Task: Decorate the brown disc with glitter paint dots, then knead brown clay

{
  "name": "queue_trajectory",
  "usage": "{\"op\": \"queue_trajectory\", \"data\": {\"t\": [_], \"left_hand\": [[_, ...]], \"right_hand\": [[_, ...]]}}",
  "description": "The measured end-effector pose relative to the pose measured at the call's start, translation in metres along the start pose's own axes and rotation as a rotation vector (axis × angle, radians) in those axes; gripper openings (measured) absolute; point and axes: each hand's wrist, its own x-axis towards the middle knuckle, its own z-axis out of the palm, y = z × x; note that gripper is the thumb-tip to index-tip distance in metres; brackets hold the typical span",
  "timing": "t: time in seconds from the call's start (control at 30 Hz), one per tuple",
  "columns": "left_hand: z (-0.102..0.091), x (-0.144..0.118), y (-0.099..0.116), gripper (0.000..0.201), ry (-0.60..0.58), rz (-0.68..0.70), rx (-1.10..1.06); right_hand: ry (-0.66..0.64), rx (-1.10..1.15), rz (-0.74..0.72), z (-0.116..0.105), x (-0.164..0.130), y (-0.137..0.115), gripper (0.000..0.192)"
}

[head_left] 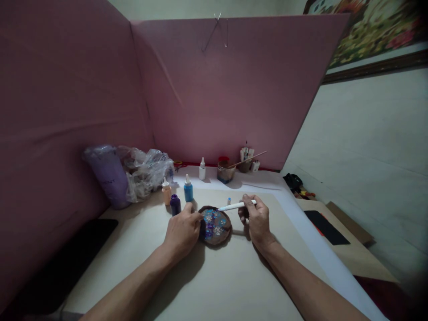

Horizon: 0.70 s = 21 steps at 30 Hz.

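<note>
An orange bottle (166, 194) and a purple bottle (175, 205) beyond our left hand (182, 230), which pinches the left edge of a painted disc (218, 226), the disc between our two grips, a white pen (236, 206) at its far edge, pinched in our right hand (259, 220)

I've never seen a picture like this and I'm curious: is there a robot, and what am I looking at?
No robot, just a person's bare hands! The one picture comes from a camera worn on their head, looking forward and down. The left hand touches the edge of a round brown piece with blue and purple patches. The right hand holds a pale pen, its tip by the piece. On the table stand peach, purple, blue and white bottles.
</note>
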Motion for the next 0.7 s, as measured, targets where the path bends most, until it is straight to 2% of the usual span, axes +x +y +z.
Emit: {"op": "queue_trajectory", "data": {"t": [0.13,0.4,0.57,0.7], "left_hand": [[-0.0060,0.0023,-0.0004,0.027,0.075,-0.015,-0.043],[0.0002,0.0000,-0.0012,0.032,-0.031,0.031,0.024],[-0.0054,-0.0003,-0.0006,0.030,0.107,0.015,-0.128],[-0.0071,-0.0005,0.0012,0.040,0.171,0.136,-0.273]], "right_hand": [[-0.006,0.002,-0.008,-0.0003,-0.0002,-0.0006,0.032],[-0.006,-0.002,-0.006,-0.0001,-0.0001,-0.0007,0.032],[-0.014,-0.008,-0.002,0.0005,-0.0003,-0.0025,0.032],[-0.052,-0.001,0.011,0.0018,-0.0013,-0.0036,0.033]]}}
